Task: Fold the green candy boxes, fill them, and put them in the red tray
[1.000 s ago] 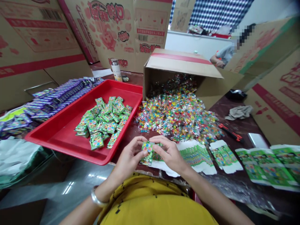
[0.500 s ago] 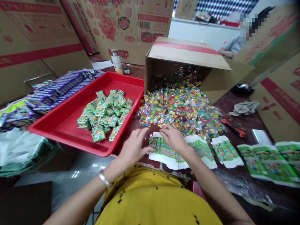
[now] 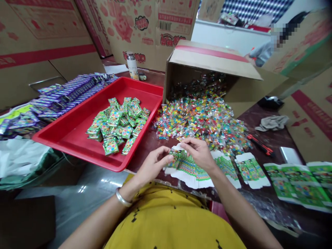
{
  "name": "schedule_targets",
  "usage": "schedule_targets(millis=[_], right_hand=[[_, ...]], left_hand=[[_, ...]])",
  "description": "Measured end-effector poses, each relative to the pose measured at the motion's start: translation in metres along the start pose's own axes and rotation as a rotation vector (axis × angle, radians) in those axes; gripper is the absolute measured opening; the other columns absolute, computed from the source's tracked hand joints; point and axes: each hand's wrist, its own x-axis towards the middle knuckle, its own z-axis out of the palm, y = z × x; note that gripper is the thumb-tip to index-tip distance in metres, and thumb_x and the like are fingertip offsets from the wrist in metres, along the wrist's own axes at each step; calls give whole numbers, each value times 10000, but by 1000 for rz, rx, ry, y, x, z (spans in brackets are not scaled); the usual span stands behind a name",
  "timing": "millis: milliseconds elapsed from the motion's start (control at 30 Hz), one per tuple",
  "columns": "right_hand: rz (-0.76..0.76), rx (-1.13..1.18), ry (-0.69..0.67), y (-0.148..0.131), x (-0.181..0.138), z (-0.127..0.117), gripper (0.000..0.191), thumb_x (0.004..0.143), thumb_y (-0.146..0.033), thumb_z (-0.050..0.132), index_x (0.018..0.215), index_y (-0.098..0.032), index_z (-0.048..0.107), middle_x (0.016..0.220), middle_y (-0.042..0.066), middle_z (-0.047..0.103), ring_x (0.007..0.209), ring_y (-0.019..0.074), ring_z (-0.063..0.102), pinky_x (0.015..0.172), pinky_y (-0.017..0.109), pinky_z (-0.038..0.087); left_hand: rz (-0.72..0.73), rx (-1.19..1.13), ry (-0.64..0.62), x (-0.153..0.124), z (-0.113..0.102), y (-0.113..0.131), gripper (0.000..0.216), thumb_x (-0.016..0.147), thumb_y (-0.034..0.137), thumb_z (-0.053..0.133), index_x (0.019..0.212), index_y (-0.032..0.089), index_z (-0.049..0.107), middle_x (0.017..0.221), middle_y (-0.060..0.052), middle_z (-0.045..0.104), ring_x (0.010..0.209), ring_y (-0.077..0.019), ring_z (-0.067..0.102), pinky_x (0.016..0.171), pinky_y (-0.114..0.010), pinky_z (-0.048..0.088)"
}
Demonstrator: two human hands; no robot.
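My left hand (image 3: 155, 160) is closed on a small green printed candy box (image 3: 175, 157) by its left side, with thumb and fingers pinching it. Just above the box's top end is my right hand (image 3: 199, 154), its thumb and fingertips pressed together; whatever they hold is too small to make out. Beneath both hands lies a fanned row of flat green boxes (image 3: 197, 171) with white flaps. A heap of clear packets of colourful candies (image 3: 197, 119) spreads just beyond my right hand.
A red tray (image 3: 64, 138) with filled green boxes (image 3: 116, 124) stands left. The candies spill from a tipped carton (image 3: 212, 57). Further right are more flat boxes (image 3: 251, 171), a red cutter (image 3: 260, 145) and a grey cloth (image 3: 272, 122). Purple packs (image 3: 70, 95) line the far left.
My left hand has gone from open fingers to a grip on a green box, lifting it slightly from the row. My right hand has shifted a little right, closer to the box's top.
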Motion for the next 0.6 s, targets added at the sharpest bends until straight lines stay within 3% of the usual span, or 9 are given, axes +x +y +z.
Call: schedule_targets(millis=[67, 133, 200, 267, 333, 467, 533, 600], right_hand=[[31, 97, -8, -11, -2, -2, 119, 889, -324, 658, 866, -218, 708, 734, -10, 666, 563, 127, 591, 539, 258, 511], [22, 135, 6, -19, -4, -1, 110, 892, -311, 654, 868, -219, 710, 775, 0, 676, 586, 129, 610, 563, 262, 533], [-30, 91, 59, -26, -8, 1, 126, 910, -289, 625, 978, -233, 716, 930, 32, 680, 697, 147, 641, 619, 279, 552], [-132, -59, 139, -30, -15, 3, 257, 918, -263, 609, 1164, -258, 682, 1106, 67, 625, 877, 179, 638, 727, 313, 552], [-230, -230, 142, -32, -23, 5, 369, 923, -241, 597, 1289, -271, 622, 1114, 78, 585, 964, 197, 602, 807, 340, 520], [-207, -249, -84, -33, -33, 6, 388, 925, -257, 604, 1312, -239, 590, 809, 9, 578, 737, 151, 577, 713, 300, 484], [-82, -146, -158, -34, -31, 2, 317, 898, -292, 648, 1204, -216, 621, 695, -34, 557, 615, 124, 540, 612, 262, 453], [46, -48, -282, -37, -26, -5, 173, 855, -323, 699, 969, -203, 649, 642, -50, 548, 552, 106, 504, 527, 232, 400]], left_hand=[[-67, -292, -140, 1, -3, 9, 245, 890, 391, 619, 980, 164, 628, 890, -18, 637, 808, -148, 591, 757, -263, 453], [-106, -515, -221, 1, -2, 12, 270, 836, 348, 703, 1024, 167, 635, 952, -31, 651, 868, -151, 609, 809, -267, 452], [-136, -691, -260, 0, 1, 12, 366, 797, 338, 752, 1107, 186, 631, 1048, -60, 663, 951, -178, 629, 882, -306, 458], [-155, -803, -262, -1, 3, 9, 463, 768, 349, 781, 1176, 200, 620, 1121, -89, 662, 999, -208, 640, 914, -345, 465], [-167, -850, -247, -2, 4, 7, 537, 738, 354, 806, 1215, 198, 616, 1151, -110, 661, 993, -223, 651, 898, -352, 479], [-177, -817, -252, 0, 0, 10, 554, 743, 408, 791, 1217, 161, 643, 1092, -118, 686, 882, -199, 655, 826, -313, 486], [-172, -725, -287, 0, -3, 14, 537, 733, 408, 797, 1189, 155, 666, 1012, -88, 698, 826, -168, 632, 771, -268, 471], [-175, -582, -350, -1, -6, 19, 477, 725, 364, 807, 1139, 155, 694, 904, -45, 693, 748, -133, 592, 690, -222, 439]])
